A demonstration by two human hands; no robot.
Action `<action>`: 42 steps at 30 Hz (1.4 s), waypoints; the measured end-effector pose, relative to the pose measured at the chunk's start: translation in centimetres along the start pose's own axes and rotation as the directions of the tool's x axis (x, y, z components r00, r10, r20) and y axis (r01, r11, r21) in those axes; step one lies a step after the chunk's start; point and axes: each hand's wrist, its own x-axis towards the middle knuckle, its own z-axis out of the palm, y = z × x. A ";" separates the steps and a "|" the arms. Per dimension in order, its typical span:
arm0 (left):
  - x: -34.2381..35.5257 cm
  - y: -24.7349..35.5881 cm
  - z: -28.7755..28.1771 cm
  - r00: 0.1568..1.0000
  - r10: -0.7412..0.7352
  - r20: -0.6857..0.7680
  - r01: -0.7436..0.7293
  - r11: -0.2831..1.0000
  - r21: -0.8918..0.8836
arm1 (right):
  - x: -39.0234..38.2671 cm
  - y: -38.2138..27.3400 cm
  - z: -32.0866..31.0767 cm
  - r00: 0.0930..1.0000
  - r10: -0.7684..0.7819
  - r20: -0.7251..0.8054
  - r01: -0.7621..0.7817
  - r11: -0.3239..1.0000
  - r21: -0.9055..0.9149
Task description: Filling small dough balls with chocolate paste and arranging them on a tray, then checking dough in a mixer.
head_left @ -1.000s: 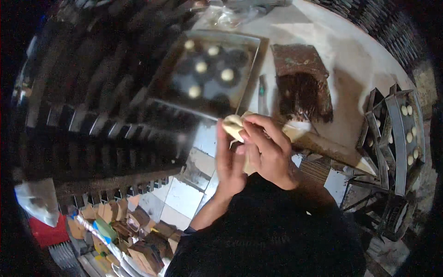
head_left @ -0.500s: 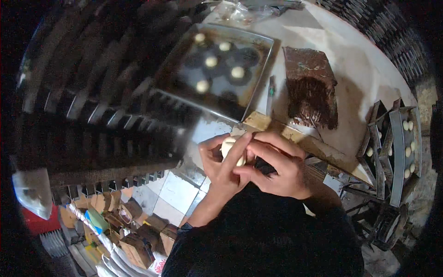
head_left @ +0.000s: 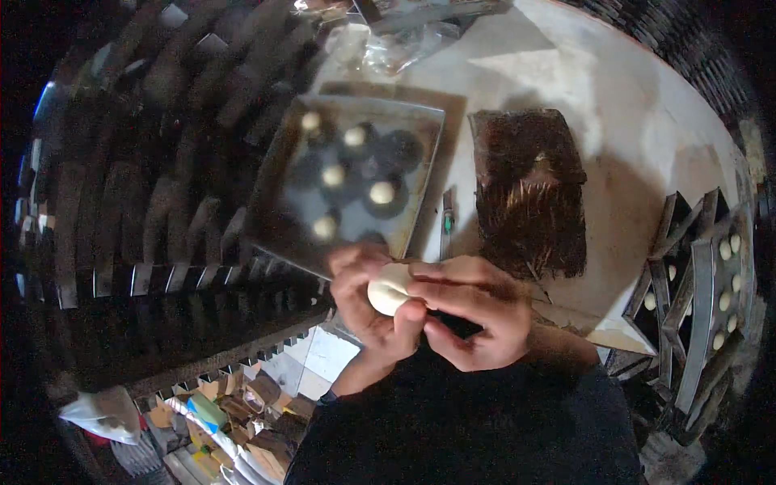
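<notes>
A pale, smooth dough ball [head_left: 386, 293] with a crease in its upper face sits in my left hand [head_left: 360, 303], whose fingers and thumb curl round it. From the other side my right hand [head_left: 481, 311] presses its fingertips against the dough, partly hiding its right edge. Just beyond my hands lies a dark metal baking tray [head_left: 428, 174] holding several small round dough balls [head_left: 333, 175] on dark round marks. To the tray's right, on the pale worktop [head_left: 638, 162], is a dark brown slab [head_left: 529, 194] with a rough, streaked surface.
A thin tool with a green spot [head_left: 448, 222] lies between tray and slab. Several metal trays [head_left: 697, 323] with dough pieces lean together at the right. A dark slatted rack [head_left: 162, 267] fills the left. Clear plastic [head_left: 396, 48] lies far back; boxes [head_left: 263, 388] stand low at left.
My view has shifted, so the tray and slab appear lower. My left thumb has moved off the top of the dough, and more of the ball shows between my hands.
</notes>
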 end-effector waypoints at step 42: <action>15.1 -47.8 -13.6 0.705 -0.708 0.046 0.607 0.636 0.477 | 4.5 18.3 10.9 0.986 0.165 0.036 -0.102 0.750 -0.654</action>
